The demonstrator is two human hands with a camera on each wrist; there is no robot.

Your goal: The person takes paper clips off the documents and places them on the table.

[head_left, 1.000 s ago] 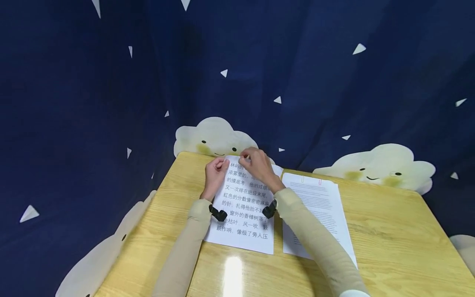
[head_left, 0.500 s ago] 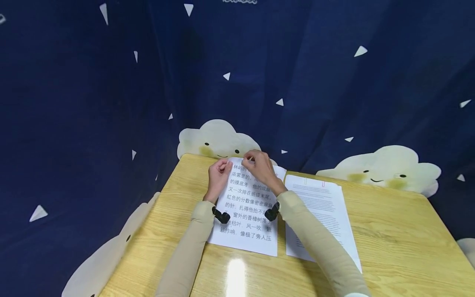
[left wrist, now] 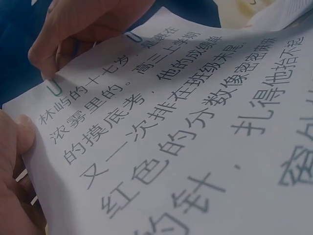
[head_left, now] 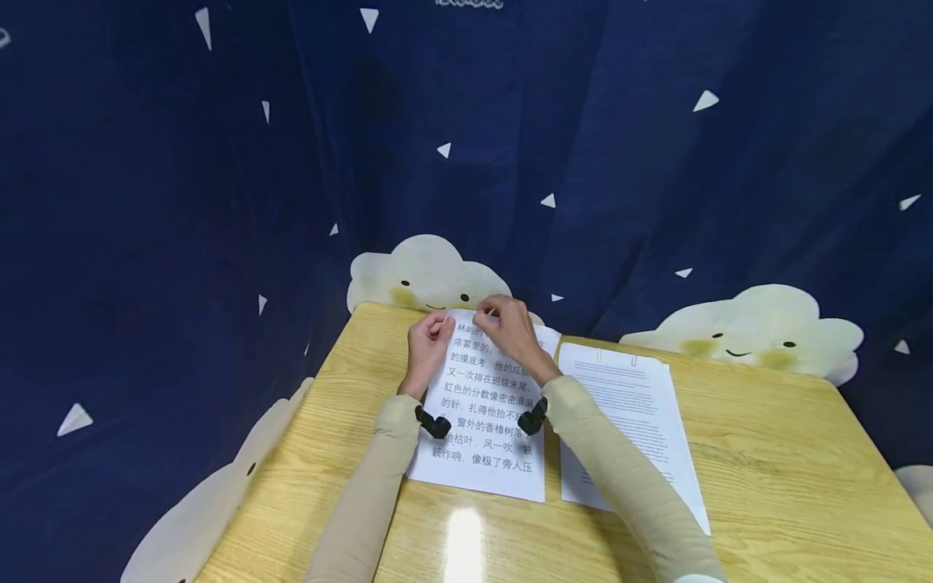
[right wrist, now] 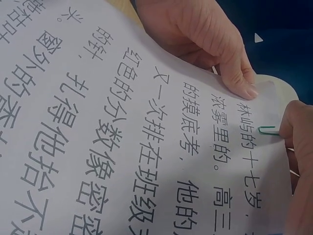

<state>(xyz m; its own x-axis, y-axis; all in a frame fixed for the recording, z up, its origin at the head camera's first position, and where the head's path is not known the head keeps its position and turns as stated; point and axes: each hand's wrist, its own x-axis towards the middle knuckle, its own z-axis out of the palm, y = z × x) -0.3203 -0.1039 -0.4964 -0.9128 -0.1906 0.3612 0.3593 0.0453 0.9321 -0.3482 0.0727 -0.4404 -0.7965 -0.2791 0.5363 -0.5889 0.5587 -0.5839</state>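
While the left hand (head_left: 428, 350) pinches the left edge of a large-print sheet (head_left: 484, 405) near its top corner, the right hand (head_left: 510, 330) pinches the top edge at a green paper clip (right wrist: 268, 130). The sheet is below centre in the head view, over a wooden table (head_left: 787, 453) — clipped printed pages (head_left: 619, 397) just to its right. A dark clip (left wrist: 133, 37) shows top centre in the left wrist view.

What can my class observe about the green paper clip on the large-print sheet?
The green paper clip looks like thin coated wire, bent into a narrow loop. Its rounded end lies on the printed face of the large-print sheet, near the start of the top line; the loop points down the page. The right hand touches its outer end at the top edge, apparently pinching it, and hides that part.
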